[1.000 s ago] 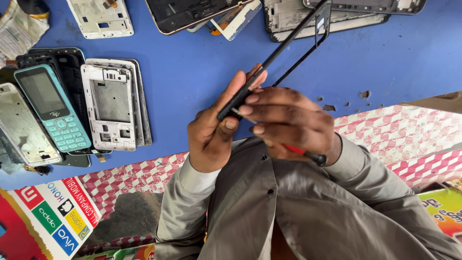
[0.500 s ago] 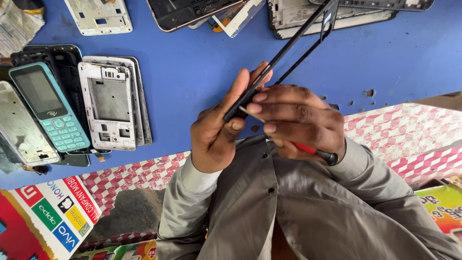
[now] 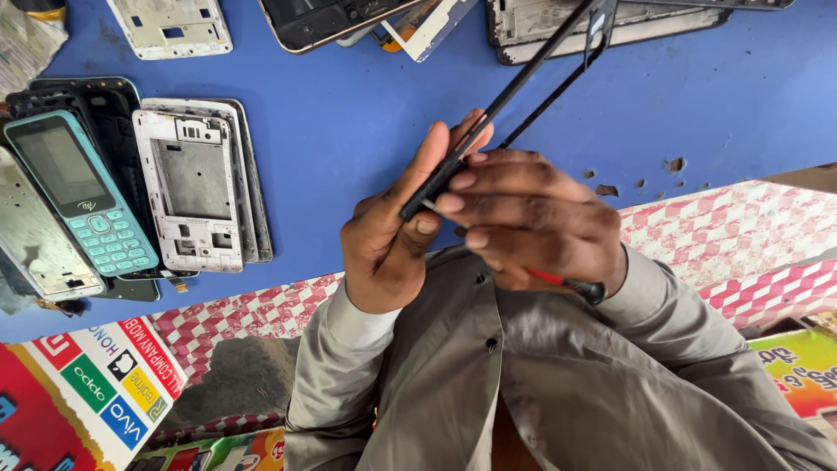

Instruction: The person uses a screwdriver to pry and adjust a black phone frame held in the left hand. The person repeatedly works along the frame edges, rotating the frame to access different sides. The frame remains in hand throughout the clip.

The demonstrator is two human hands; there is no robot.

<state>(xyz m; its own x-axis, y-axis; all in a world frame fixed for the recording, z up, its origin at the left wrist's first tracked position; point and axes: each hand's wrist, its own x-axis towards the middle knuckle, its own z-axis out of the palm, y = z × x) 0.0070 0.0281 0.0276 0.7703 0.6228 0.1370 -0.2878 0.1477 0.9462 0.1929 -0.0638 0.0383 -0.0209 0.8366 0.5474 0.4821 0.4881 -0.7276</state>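
My left hand (image 3: pixel 392 240) grips the lower end of a thin black phone frame (image 3: pixel 532 78). The frame is seen edge-on and slants up to the right over the blue table (image 3: pixel 349 96). My right hand (image 3: pixel 532 218) sits against it, fingertips touching the frame's lower end. This hand also holds a small screwdriver (image 3: pixel 571 283) with a red shaft and black end that sticks out under the palm. Its tip is hidden by the fingers. Both hands are held close to my chest, above my grey shirt.
A teal keypad phone (image 3: pixel 78 196) and a white phone housing (image 3: pixel 196 187) lie at the left, on black and silver shells. More housings and a dark screen (image 3: pixel 340 17) line the top edge. A red-white checkered cloth (image 3: pixel 724 235) borders the table.
Both hands keep the same grip on the frame and screwdriver. The frame has tilted only slightly and the hands have shifted a little to the right in view.
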